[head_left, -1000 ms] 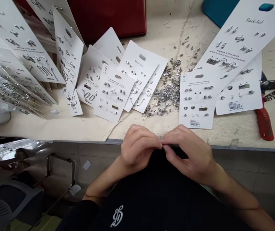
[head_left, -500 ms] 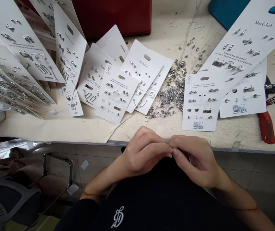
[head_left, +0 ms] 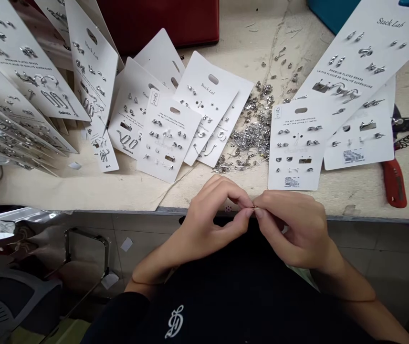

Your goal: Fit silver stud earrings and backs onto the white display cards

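Thumb and forefinger of my left hand (head_left: 214,217) are pinched together at the table's front edge. The fingertips of my right hand (head_left: 295,224) meet them, also pinched. Between the two pinches shows a tiny metal piece (head_left: 254,207), likely part of an earring; the fingertips cover most of it. Just beyond my hands lies a loose heap of silver earring parts (head_left: 250,138). A white earring card (head_left: 295,143) rests beyond my right hand, and another earring card (head_left: 170,136) beyond my left, overlapping several more.
Many filled earring cards (head_left: 43,71) stand packed at the left. Red-handled pliers (head_left: 394,184) lie at the right, partly under a large card (head_left: 372,57). A dark red box (head_left: 161,21) and a teal object (head_left: 328,14) are at the back. A chair (head_left: 18,306) is at lower left.
Both hands have risen slightly toward the table. My left fingers have shifted into a rounder pinch, and the tiny metal piece now shows between the fingertips. The view has shifted a little.
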`<action>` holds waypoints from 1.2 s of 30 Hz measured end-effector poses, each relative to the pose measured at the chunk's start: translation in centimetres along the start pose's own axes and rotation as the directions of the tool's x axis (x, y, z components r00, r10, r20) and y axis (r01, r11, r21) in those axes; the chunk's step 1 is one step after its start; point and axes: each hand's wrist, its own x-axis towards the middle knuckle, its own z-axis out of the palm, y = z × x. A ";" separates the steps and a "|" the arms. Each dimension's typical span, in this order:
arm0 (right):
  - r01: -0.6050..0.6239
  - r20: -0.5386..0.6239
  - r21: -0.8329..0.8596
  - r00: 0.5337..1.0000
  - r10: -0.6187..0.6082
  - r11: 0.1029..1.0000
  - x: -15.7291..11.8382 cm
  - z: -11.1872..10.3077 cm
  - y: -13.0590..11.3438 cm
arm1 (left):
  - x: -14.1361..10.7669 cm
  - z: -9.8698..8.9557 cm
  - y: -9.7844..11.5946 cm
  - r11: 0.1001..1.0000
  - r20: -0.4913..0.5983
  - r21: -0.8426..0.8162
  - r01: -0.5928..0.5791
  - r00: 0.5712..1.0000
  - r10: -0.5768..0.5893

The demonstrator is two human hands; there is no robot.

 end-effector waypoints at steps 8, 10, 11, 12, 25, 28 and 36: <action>-0.009 -0.246 0.268 0.966 0.078 0.963 -0.7 2.7 1.1 | -0.5 4.1 -1.1 0.971 -0.277 -0.237 -0.028 0.960 -0.040; -0.022 -0.197 0.206 0.978 0.064 0.978 -0.9 2.3 1.7 | -0.6 4.4 -1.6 0.986 -0.312 -0.166 -0.027 0.950 -0.026; -0.039 -0.173 0.160 0.983 0.067 0.986 -1.0 1.8 2.0 | -0.5 4.3 -1.8 0.992 -0.294 -0.127 -0.003 0.955 -0.034; -0.038 -0.192 0.104 0.980 0.057 0.994 -1.2 1.1 2.4 | -0.3 4.1 -1.9 0.994 -0.260 -0.102 0.035 0.964 -0.060; -0.373 -0.440 -0.551 0.890 0.119 0.746 -4.4 -1.0 5.0 | 3.0 4.2 -0.8 0.971 -0.043 0.069 0.227 0.973 -0.225; -0.393 -0.461 -0.498 0.875 0.148 0.773 -4.1 0.1 4.8 | 3.3 4.4 -0.6 0.976 -0.023 -0.002 0.219 0.975 -0.219; -0.318 -0.476 -0.074 0.844 0.247 0.945 -3.4 -0.5 3.4 | 3.1 4.0 1.1 0.969 0.032 -0.238 0.071 0.997 -0.065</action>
